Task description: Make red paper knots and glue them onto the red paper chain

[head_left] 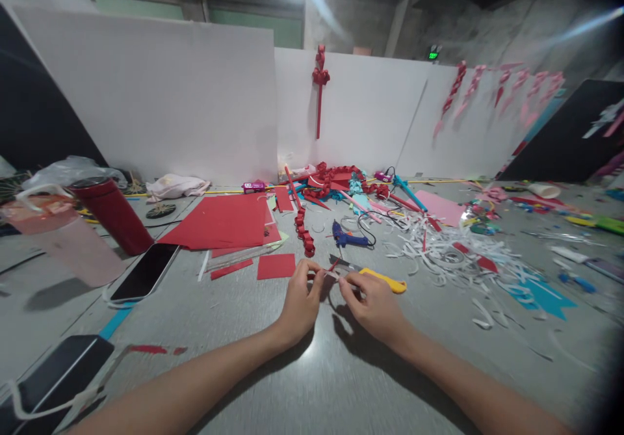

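Observation:
My left hand (303, 300) is pinched closed on a thin red paper strip (334, 265), whose tip sticks out past the fingertips. Close beside it, my right hand (374, 303) has thumb and forefinger pressed together near the strip's end; a pale sliver shows between the hands, too small to name. Just behind the right hand lies a yellow-handled utility knife (385, 280), its blade pointing left. A blue hot glue gun (351, 235) rests farther back. Left of my hands sits a small red paper rectangle (276, 266), and a red curled paper chain (304, 235) stretches behind them.
Large red sheets (221, 220) lie at left, near a phone (143, 272), a dark red tumbler (114, 217) and a pink bottle (63, 240). White paper scraps (439, 253) spread at right. A white panel (370, 110) at the back carries red hanging ornaments.

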A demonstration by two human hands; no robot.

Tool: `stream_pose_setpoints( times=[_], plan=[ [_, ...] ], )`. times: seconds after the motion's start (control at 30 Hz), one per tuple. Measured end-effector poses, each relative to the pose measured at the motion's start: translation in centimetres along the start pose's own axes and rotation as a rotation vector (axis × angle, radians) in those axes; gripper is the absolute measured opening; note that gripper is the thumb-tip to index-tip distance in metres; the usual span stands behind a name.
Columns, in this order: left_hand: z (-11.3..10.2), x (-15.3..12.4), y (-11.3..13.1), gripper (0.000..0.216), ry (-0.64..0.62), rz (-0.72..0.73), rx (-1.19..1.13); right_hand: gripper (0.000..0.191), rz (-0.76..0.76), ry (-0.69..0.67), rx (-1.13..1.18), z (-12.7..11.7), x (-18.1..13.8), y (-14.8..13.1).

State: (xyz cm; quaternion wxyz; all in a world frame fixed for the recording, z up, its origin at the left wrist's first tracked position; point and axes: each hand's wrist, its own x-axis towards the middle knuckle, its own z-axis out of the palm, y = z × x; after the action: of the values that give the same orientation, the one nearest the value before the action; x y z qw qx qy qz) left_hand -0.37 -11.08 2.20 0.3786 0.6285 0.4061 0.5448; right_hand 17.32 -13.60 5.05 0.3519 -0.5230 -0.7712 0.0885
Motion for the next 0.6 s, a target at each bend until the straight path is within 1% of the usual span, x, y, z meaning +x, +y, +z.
stream_pose_setpoints(
  times=[0.1, 0.23, 0.37, 0.43, 0.6],
  plan=[
    [-0.2, 0.6, -0.6, 0.024, 0.032, 0.007, 0.003, 0.031, -0.058, 0.061, -0.087, -0.3, 0.2, 0.2],
    [-0.5, 1.1, -0.9, 0.026, 0.037, 0.014, -0.055, 0.028, -0.087, 0.068, -0.118, -0.5, 0.4, 0.7],
    [-0.5, 1.2, -1.0, 0.025, -0.02, -0.012, -0.155, 0.026, -0.068, 0.082, -0.117, -0.5, 0.6, 1.2],
    [-0.5, 1.2, -1.2, 0.025, -0.033, -0.033, -0.195, 0.026, -0.088, 0.086, -0.112, -0.6, 0.8, 1.4],
    [-0.6, 1.3, -2.1, 0.03, 0.038, -0.065, -0.132, 0.024, -0.123, 0.082, -0.108, -0.8, 1.2, 1.7]
  ],
)
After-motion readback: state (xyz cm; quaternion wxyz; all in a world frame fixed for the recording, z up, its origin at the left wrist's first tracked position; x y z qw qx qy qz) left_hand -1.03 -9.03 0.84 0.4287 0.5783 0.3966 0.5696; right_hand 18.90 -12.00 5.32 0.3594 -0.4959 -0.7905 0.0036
